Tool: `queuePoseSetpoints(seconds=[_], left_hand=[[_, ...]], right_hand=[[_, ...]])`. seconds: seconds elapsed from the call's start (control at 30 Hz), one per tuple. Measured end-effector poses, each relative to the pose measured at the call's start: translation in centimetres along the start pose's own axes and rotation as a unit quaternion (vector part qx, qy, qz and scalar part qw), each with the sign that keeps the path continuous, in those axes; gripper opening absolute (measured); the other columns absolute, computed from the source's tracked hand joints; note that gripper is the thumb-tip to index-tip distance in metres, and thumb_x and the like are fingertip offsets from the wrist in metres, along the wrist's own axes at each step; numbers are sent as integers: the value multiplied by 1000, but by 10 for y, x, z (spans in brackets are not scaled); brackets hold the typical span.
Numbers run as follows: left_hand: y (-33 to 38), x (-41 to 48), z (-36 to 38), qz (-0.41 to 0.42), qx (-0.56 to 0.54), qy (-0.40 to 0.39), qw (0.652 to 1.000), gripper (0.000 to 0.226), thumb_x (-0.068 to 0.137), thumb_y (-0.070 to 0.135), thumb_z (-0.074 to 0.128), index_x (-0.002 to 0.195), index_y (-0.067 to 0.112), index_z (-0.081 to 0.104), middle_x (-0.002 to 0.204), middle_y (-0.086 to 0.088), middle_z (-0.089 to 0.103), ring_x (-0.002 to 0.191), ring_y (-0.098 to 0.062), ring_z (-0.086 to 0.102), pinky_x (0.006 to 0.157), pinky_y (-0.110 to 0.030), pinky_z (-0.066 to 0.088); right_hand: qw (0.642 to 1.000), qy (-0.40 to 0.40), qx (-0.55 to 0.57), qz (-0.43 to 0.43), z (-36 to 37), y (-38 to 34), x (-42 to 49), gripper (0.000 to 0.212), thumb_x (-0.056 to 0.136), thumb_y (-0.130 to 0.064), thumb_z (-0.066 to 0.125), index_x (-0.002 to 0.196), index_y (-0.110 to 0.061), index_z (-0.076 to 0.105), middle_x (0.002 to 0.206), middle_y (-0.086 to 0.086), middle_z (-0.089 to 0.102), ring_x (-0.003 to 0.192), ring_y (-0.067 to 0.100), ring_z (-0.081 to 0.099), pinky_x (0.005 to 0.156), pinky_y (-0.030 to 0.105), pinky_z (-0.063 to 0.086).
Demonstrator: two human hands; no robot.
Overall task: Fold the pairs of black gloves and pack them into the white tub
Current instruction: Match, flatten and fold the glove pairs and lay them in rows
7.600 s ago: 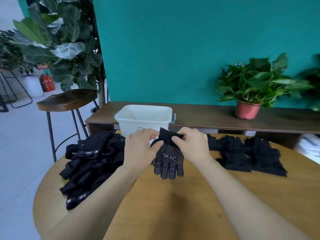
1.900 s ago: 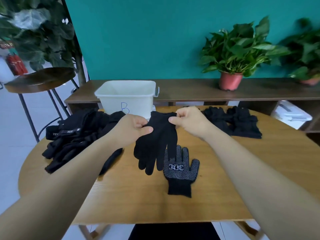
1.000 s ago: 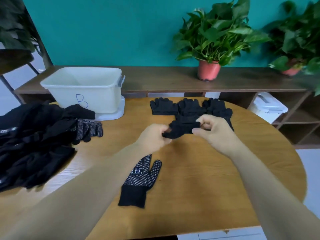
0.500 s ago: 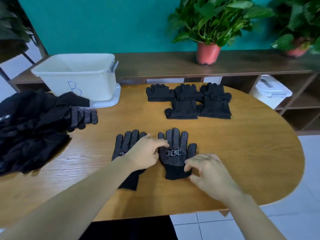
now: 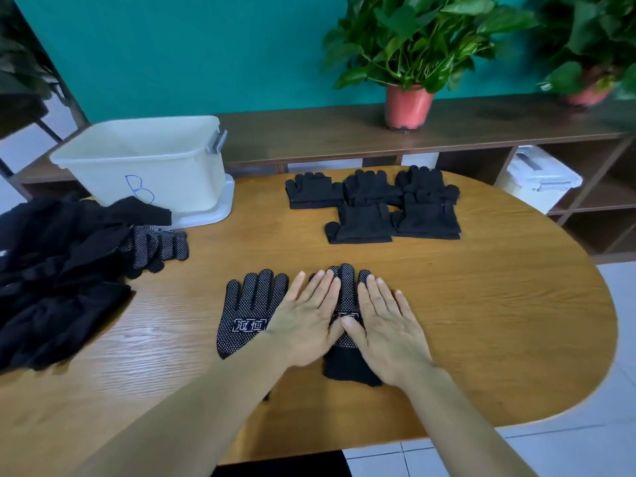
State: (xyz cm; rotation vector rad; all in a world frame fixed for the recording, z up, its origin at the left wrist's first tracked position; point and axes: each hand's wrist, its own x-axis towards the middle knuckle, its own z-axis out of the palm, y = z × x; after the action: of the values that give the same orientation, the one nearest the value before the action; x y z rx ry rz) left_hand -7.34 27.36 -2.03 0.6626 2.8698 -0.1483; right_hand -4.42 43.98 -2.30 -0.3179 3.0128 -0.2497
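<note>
In the head view, two black gloves are seen laid dotted side up and side by side on the round wooden surface (image 5: 481,304), with their fingers pointed away from the person. The right glove (image 5: 346,287) is pressed flat under both hands. The left hand (image 5: 303,318) is laid over its left half and the right hand (image 5: 385,325) over its right half, with the thumbs touching above the cuff. The grip of each hand is released: the fingers are held straight and nothing is grasped. The left glove (image 5: 247,311) is just beside it, its right edge partly covered by the left hand, and a white printed label is shown on its palm. A loose pile of black gloves (image 5: 51,270) is heaped at the left edge of the surface, with one dotted glove spread at its right side. The white tub (image 5: 179,173), marked with a blue letter B, is set at the far left on a white lid (image 5: 220,208) and is touched by the pile. Five folded pairs (image 5: 375,204) are arranged in two rows at the far side, well apart from the tub. Behind the surface, a potted plant (image 5: 409,46) is stood on a dark wooden shelf (image 5: 344,129).
</note>
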Motion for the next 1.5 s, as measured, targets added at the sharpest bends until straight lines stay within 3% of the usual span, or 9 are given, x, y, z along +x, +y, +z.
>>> queuePoseSetpoints(seconds=[0.17,0.43,0.63,0.8,0.9,1.0,1.1,1.2,1.5], left_hand=[[-2,0,9,8,-10,38,999,88,80,60,-26,154,13,-18,163,-5,-21,149,-18,-25,120,-41,-19],[-8,-16,5,31,-39,82,995,85,84,58,-24,155,12,-17,162,-2,-22,148,-13,-26,121,-39,-17],[1,-45,15,64,-21,46,997,89,79,61,-27,155,15,-17,163,-1,-22,147,-12,-27,122,-41,-16],[-3,-40,9,63,-21,47,997,89,84,66,-17,156,13,-14,164,-2,-19,147,-11,-27,119,-38,-21],[-13,-43,-6,36,-59,80,994,84,88,64,-10,156,14,-13,164,1,-19,148,-9,-24,118,-33,-22],[-32,-51,-18,10,-73,123,990,82,91,63,-7,156,14,-11,164,1,-16,148,-8,-22,117,-29,-23],[-59,-66,-23,-18,-93,138,986,79,94,61,1,158,16,-8,165,0,-11,150,-8,-17,117,-29,-22],[-90,-85,-24,-41,-100,159,981,78,94,61,3,159,20,0,166,1,-1,151,-6,-10,116,-31,-23],[-207,-117,-15,-111,-102,221,964,92,82,60,-6,158,13,18,165,-2,13,153,-12,5,110,-19,-28]], right_hand=[[999,-14,-42,-9,1,7,0,87,70,-58,-35,147,-18,-26,157,1,-30,144,15,-30,120,41,-16],[999,-4,-26,-19,-5,3,-13,81,76,-60,-28,147,-20,-27,157,-2,-31,143,13,-33,118,42,-20],[997,-45,-48,-34,3,-4,-33,84,76,-62,-29,150,-22,-24,158,-1,-31,144,13,-31,118,44,-19],[998,-24,-42,-25,-11,-12,-29,93,77,-63,-26,156,-20,-5,164,2,-11,149,13,-19,119,45,-16],[996,67,-21,-53,-25,-25,-22,86,88,-57,-13,156,-17,22,162,4,22,152,17,8,121,44,-5],[979,182,-15,-93,-32,-41,-10,62,99,-43,18,139,-12,53,137,7,59,139,24,42,117,48,20],[972,203,-9,-118,-38,-63,4,44,99,-32,39,134,-11,59,128,8,65,134,26,49,115,50,27],[964,232,-23,-132,-43,-92,20,42,92,-31,48,124,-11,67,115,7,72,124,27,58,108,52,38],[956,214,-31,-197,-37,-178,84,38,94,-28,62,128,-11,63,122,8,69,131,26,52,112,49,31]])
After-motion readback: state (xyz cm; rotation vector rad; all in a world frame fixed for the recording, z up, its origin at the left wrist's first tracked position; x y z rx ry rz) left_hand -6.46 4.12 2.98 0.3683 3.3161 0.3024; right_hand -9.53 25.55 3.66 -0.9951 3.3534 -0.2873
